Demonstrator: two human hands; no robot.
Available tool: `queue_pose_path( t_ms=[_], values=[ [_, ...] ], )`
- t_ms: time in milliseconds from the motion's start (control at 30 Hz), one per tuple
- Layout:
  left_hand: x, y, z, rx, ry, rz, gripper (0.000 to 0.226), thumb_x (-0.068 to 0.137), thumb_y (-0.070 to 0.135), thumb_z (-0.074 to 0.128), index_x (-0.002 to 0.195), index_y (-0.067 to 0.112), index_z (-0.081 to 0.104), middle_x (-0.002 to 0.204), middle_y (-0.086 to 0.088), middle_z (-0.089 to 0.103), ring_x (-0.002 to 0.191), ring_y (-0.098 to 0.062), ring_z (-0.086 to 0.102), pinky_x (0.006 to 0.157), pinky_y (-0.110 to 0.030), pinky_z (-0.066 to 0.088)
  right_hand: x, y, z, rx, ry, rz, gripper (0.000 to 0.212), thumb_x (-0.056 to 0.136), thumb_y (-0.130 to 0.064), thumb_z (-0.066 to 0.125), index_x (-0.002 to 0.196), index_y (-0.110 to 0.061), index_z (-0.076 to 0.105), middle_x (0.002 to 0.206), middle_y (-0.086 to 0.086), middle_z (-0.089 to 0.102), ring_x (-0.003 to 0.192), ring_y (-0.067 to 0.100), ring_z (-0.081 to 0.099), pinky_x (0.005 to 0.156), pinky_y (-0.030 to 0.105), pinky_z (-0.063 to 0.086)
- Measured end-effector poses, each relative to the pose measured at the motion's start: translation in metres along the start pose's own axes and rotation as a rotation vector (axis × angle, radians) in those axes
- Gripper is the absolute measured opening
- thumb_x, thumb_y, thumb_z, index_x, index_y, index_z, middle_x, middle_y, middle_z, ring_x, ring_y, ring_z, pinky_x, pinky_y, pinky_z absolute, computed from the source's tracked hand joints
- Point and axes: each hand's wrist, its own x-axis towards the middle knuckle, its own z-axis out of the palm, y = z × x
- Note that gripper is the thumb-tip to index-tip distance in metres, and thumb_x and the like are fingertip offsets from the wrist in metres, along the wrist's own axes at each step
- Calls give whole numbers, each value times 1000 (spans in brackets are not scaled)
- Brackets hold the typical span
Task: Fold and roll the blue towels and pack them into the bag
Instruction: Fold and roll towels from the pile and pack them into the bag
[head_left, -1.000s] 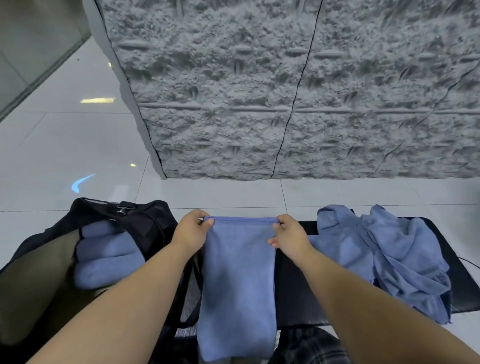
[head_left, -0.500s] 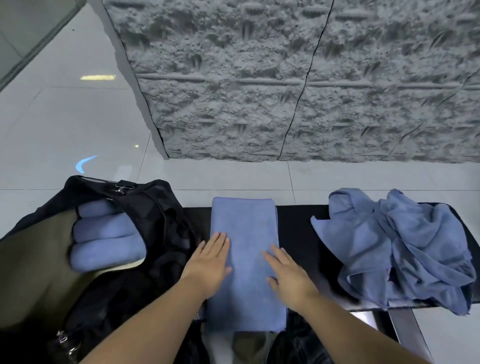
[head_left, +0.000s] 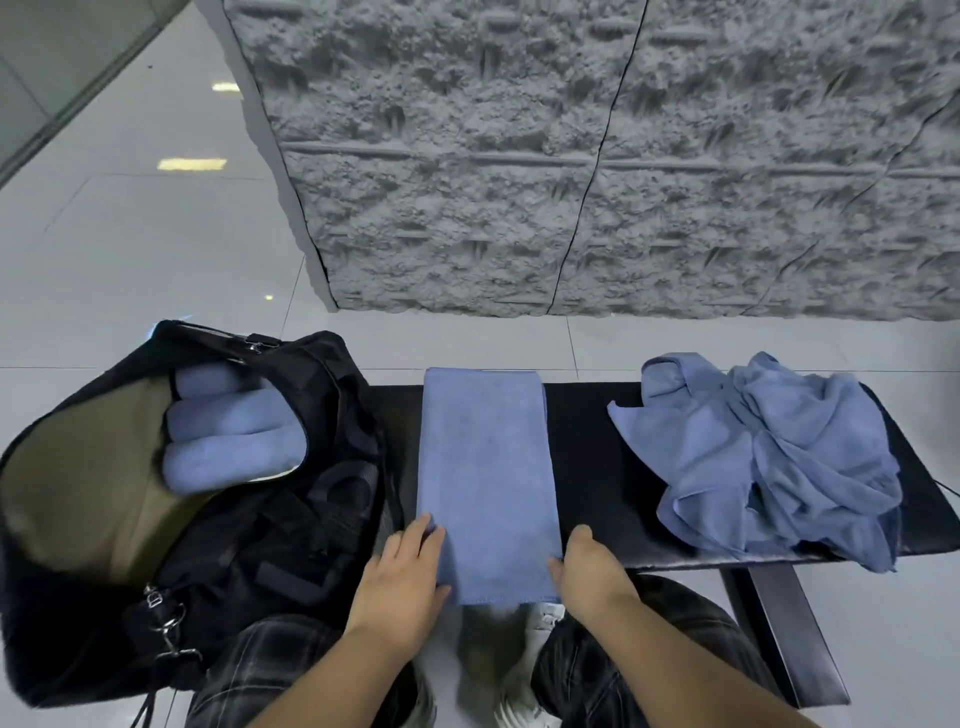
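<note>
Both hands have slid back to the folded towel's near end: left hand and right hand pinch its 2 corners on the black bench. At 9 o'clock the bag holds 3 rolled towels; loose towels lie at 3.

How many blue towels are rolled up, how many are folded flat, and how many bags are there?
Rolled blue towels inside the bag: 3
Flat folded blue towel on the black bench: 1
Crumpled blue towel heap: 1, separate towels cannot be told
Black fabric bag: 1
Total: 6
</note>
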Motion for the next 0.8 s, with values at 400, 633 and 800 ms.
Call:
queue_pose_path(
  t_ms=[400,633,800],
  values=[
    [-10,22,24,262,148,-28,47,87,2,50,128,11,30,133,-12,31,106,-27,49,82,-34,44,-11,12,28,683,10,-72,29,83,0,45,71,-23,32,75,6,37,70,21,36,61,34,37],
    [-4,22,26,372,341,127,40,38,5,78,72,8,58,73,-10,52,68,-27,52,49,-34,41,-17,15,20,675,-60,-123,37,86,3,38,108,-18,59,81,7,54,68,20,50,58,21,41],
    [-6,11,24,305,340,125,50,22,0,81,65,11,59,64,-5,53,57,-23,54,41,-27,41,-15,23,20,48,5,-304,33,90,-5,50,118,-21,43,101,-2,43,70,15,45,59,20,35]
  ],
)
